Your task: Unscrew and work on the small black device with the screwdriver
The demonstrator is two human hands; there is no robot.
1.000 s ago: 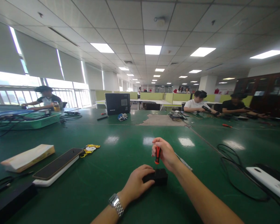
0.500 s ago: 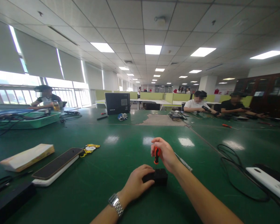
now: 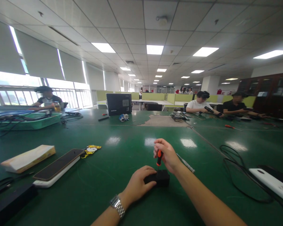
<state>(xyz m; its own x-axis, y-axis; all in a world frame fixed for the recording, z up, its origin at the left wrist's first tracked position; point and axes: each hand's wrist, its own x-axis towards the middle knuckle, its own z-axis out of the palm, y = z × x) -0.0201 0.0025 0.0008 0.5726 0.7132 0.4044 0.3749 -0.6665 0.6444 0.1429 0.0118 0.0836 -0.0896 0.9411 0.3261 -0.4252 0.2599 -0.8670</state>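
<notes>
A small black box (image 3: 163, 179) lies on the green table, its left end gripped by my left hand (image 3: 139, 182) between thumb and fingers. My right hand (image 3: 167, 154) is closed around the handle of an orange and black screwdriver (image 3: 159, 158). The screwdriver stands nearly upright, and its thin shaft reaches down to the top of the box. Whether the tip sits in a screw is too small to tell. Just right of my right hand lies a slim silvery tool (image 3: 185, 163), partly hidden by my wrist.
To the left lie a phone (image 3: 58, 164) on a white object, a tissue pack (image 3: 29, 158) and a green basket (image 3: 37, 122) of cables. At right are a black cable (image 3: 235, 182) and a white device (image 3: 271, 185). A computer case (image 3: 118, 104) stands farther back; people sit around the table.
My right hand and the screwdriver handle have shifted very slightly to the right. The left hand and the box stay in place.
</notes>
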